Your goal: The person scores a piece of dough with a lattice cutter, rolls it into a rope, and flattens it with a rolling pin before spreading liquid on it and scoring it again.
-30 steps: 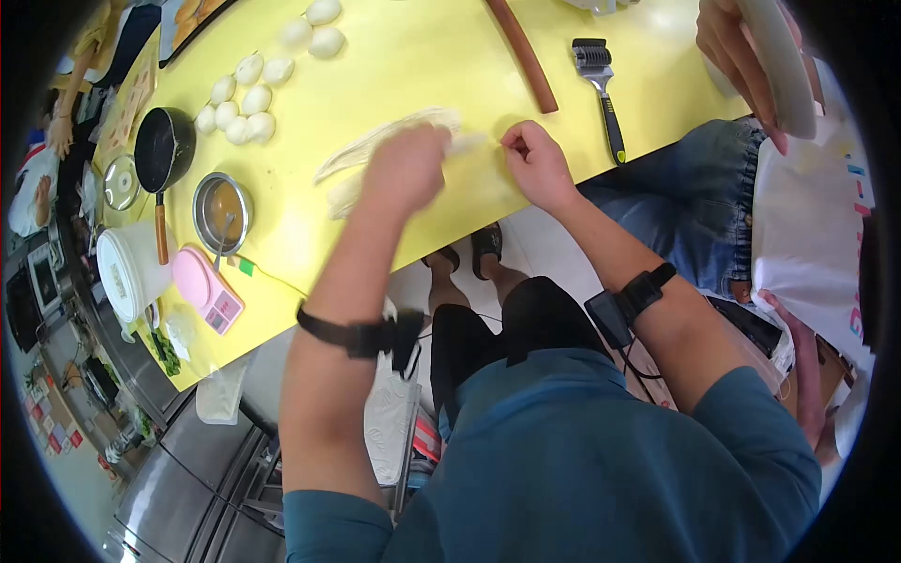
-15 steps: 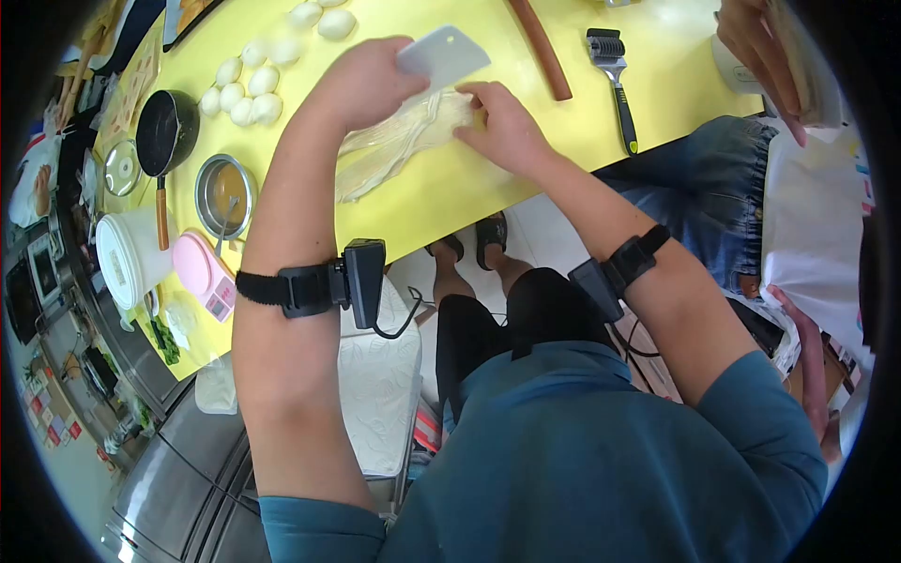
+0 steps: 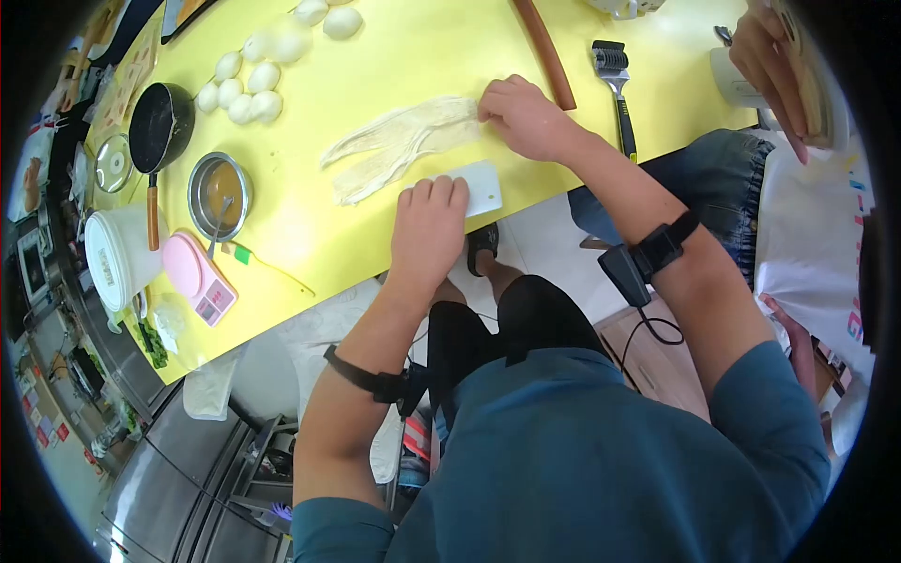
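A sheet of pale dough (image 3: 413,136), cut into two long strips that stay joined at the right end, lies flat on the yellow tabletop. My right hand (image 3: 527,117) is at that joined end, fingers curled down and closed on the dough's edge. Near the table's front edge, my left hand (image 3: 430,225) grips a white dough scraper (image 3: 483,188). The scraper lies low against the tabletop, just in front of the dough and apart from it.
Several white dough balls (image 3: 266,77) sit at the back left. A black saucepan (image 3: 161,127), steel bowl (image 3: 197,202) and pink scale (image 3: 214,298) stand left. Behind my right hand lie a brown rolling pin (image 3: 544,52) and roller cutter (image 3: 619,94); another person's hand (image 3: 765,66) is far right.
My left hand has come down from above the dough toward the front edge, bringing the scraper to the tabletop. My right hand has shifted slightly right, and the two strips now show fully.
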### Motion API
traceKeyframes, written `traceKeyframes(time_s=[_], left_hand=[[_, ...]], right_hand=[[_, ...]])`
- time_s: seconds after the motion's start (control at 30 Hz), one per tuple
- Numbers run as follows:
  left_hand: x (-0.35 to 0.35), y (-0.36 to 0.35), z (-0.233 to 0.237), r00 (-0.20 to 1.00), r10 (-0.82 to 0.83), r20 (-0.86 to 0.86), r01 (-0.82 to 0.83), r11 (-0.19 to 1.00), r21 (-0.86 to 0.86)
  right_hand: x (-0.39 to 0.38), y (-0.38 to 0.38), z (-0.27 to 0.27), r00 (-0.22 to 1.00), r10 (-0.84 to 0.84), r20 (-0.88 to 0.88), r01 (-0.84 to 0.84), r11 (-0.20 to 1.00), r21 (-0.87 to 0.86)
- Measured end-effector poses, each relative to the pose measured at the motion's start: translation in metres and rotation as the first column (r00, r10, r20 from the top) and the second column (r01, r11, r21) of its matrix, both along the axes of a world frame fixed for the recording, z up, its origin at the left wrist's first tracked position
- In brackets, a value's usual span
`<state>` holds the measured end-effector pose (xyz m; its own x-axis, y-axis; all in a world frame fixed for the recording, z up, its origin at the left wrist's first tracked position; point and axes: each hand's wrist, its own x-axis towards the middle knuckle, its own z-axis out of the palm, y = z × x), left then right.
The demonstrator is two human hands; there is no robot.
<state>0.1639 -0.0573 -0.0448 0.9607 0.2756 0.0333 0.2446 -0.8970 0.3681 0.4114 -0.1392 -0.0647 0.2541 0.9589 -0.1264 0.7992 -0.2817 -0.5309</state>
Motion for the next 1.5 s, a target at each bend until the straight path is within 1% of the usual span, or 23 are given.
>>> traceKeyframes(time_s=[0.03,0.13,0.17,0.23,0.27,0.33,0.37,0.47,0.5,0.63,0.73,0.8,0.9,0.93,1.0,1.03,1.13,1.2,1.23,1.3,1.33,1.43,1.5], left_hand=[[0.012,0.003,0.0,0.999,-0.014,-0.052,0.016,0.999,0.036],[0.054,0.031,0.006,0.986,-0.014,-0.168,0.028,0.996,0.084],[0.069,0.044,0.01,0.98,-0.008,-0.2,0.027,0.995,0.092],[0.083,0.07,0.017,0.966,-0.014,-0.257,-0.012,0.995,-0.098],[0.089,0.084,0.02,0.958,-0.018,-0.288,-0.039,0.981,-0.191],[0.106,0.113,0.021,0.906,-0.078,-0.416,-0.053,0.954,-0.294],[0.113,0.125,0.021,0.873,-0.112,-0.474,-0.066,0.937,-0.343],[0.12,0.149,0.027,0.875,-0.101,-0.473,-0.202,0.812,-0.548],[0.123,0.155,0.027,0.863,-0.082,-0.499,-0.23,0.815,-0.531],[0.119,0.165,0.038,0.886,-0.034,-0.462,-0.251,0.802,-0.541],[0.106,0.161,0.054,0.91,0.029,-0.414,-0.285,0.768,-0.573],[0.095,0.156,0.063,0.93,0.073,-0.36,-0.291,0.744,-0.601],[0.077,0.147,0.058,0.941,0.186,-0.282,-0.33,0.68,-0.654],[0.073,0.145,0.053,0.946,0.185,-0.267,-0.321,0.669,-0.67],[0.066,0.14,0.045,0.952,0.188,-0.241,-0.305,0.643,-0.703],[0.067,0.137,0.041,0.96,0.154,-0.235,-0.274,0.696,-0.663],[0.088,0.133,0.036,0.969,0.052,-0.241,-0.177,0.826,-0.535],[0.102,0.131,0.037,0.959,-0.017,-0.284,-0.121,0.879,-0.461],[0.108,0.132,0.037,0.957,-0.034,-0.288,-0.104,0.886,-0.452],[0.117,0.134,0.038,0.951,-0.073,-0.299,-0.068,0.898,-0.435],[0.121,0.135,0.04,0.959,-0.081,-0.27,-0.057,0.883,-0.466],[0.124,0.146,0.045,0.979,-0.107,-0.171,-0.002,0.841,-0.54],[0.112,0.15,0.055,0.997,0.025,-0.079,-0.066,0.816,-0.574]], right_hand=[[0.001,-0.004,-0.001,0.997,-0.067,-0.028,0.067,0.998,-0.011],[0.004,0.0,-0.012,0.953,-0.23,-0.195,0.262,0.952,0.156],[0.005,0.003,-0.014,0.946,-0.209,-0.246,0.253,0.954,0.162],[0.008,0.01,-0.016,0.924,-0.165,-0.345,0.236,0.956,0.175],[0.011,0.013,-0.017,0.916,-0.16,-0.368,0.211,0.972,0.103],[0.019,0.02,-0.016,0.898,-0.152,-0.412,0.151,0.988,-0.035],[0.018,0.021,-0.015,0.912,-0.141,-0.386,0.142,0.99,-0.028],[0.01,0.022,-0.009,0.943,-0.123,-0.31,0.122,0.992,-0.021],[0.009,0.023,-0.009,0.95,-0.126,-0.284,0.124,0.992,-0.025],[0.004,0.032,-0.009,0.987,-0.072,-0.145,0.074,0.997,0.003],[0.003,0.038,-0.011,0.994,-0.087,-0.062,0.084,0.996,-0.043],[0.001,0.039,-0.017,0.993,-0.091,-0.072,0.092,0.996,0.013],[0.005,0.033,-0.025,0.991,-0.074,-0.113,0.08,0.996,0.05],[0.008,0.033,-0.025,0.99,-0.065,-0.127,0.073,0.996,0.058],[0.012,0.032,-0.027,0.995,-0.055,-0.079,0.06,0.996,0.07],[0.012,0.032,-0.028,0.997,-0.05,-0.056,0.054,0.996,0.075],[0.001,0.03,-0.02,0.99,-0.085,-0.112,0.096,0.99,0.102],[0.001,0.037,-0.017,0.943,-0.201,-0.265,0.198,0.979,-0.04],[0.002,0.04,-0.018,0.905,-0.264,-0.332,0.239,0.964,-0.115],[-0.001,0.041,-0.022,0.878,-0.282,-0.387,0.272,0.959,-0.083],[-0.001,0.04,-0.024,0.863,-0.291,-0.414,0.29,0.955,-0.067],[-0.006,0.032,-0.021,0.885,-0.221,-0.411,0.271,0.96,0.068],[-0.004,0.029,-0.029,0.956,-0.186,-0.228,0.21,0.974,0.088]])
